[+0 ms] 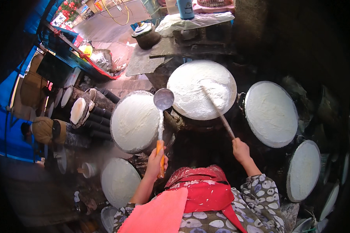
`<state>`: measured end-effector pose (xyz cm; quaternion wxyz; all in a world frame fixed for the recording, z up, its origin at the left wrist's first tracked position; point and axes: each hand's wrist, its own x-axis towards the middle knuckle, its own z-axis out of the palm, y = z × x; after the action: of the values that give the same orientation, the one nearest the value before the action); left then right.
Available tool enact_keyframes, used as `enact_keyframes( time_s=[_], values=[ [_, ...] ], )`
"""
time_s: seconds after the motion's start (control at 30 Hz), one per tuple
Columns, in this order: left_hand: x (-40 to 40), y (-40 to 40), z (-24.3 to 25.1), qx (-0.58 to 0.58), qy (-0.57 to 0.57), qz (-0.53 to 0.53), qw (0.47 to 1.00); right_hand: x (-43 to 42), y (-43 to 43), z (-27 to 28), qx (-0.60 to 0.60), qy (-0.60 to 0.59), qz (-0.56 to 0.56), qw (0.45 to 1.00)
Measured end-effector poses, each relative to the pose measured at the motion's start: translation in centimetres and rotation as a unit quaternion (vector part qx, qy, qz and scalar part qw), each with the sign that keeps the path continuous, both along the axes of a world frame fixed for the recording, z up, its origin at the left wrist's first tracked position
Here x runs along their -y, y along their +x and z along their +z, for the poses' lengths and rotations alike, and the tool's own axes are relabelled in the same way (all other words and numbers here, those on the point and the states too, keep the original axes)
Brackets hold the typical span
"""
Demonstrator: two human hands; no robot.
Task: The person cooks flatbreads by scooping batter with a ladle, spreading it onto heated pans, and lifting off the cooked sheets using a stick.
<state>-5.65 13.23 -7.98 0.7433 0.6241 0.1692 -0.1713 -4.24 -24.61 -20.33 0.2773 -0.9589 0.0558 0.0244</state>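
My left hand (156,163) grips the orange handle of a metal ladle (164,99), whose bowl hangs over the gap between two round pans. White batter coats the ladle's shaft. My right hand (241,150) holds a long, thin-handled tool (218,112); its far end lies in the thick white batter on the top middle pan (192,84), and its head is too blurred to name. Left of the ladle, a second pan (134,122) is covered with a white layer. Another white-covered pan (270,113) stands to the right.
More white-covered pans stand at the lower left (119,182) and right (303,170). A lidded pot (145,35) and a blue container (185,10) are at the top. A person (48,131) in a brown top is at the left, near stacked black cylinders (100,123).
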Motion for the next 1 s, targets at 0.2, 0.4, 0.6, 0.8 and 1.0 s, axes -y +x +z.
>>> enact_keyframes(
  time_s=[0.2,0.4,0.6,0.8,1.0],
  values=[
    [1.4,-0.6,0.7,-0.011,-0.026,0.026,0.999,0.5,9.2,0.7,0.016,-0.032,-0.112,0.993],
    [3.4,0.4,1.2,0.018,-0.023,0.024,0.999,2.3,19.8,1.9,0.042,-0.057,-0.126,0.990],
    [2.8,0.4,0.7,0.015,-0.020,0.046,0.999,-2.4,12.5,5.6,0.035,0.008,-0.025,0.999],
    [4.2,1.1,1.5,-0.006,-0.031,0.034,0.999,-0.8,8.4,3.1,-0.031,0.005,-0.117,0.993],
    [4.9,2.2,1.8,-0.010,-0.053,0.007,0.999,-1.6,11.1,4.3,0.037,0.019,-0.014,0.999]
  ],
)
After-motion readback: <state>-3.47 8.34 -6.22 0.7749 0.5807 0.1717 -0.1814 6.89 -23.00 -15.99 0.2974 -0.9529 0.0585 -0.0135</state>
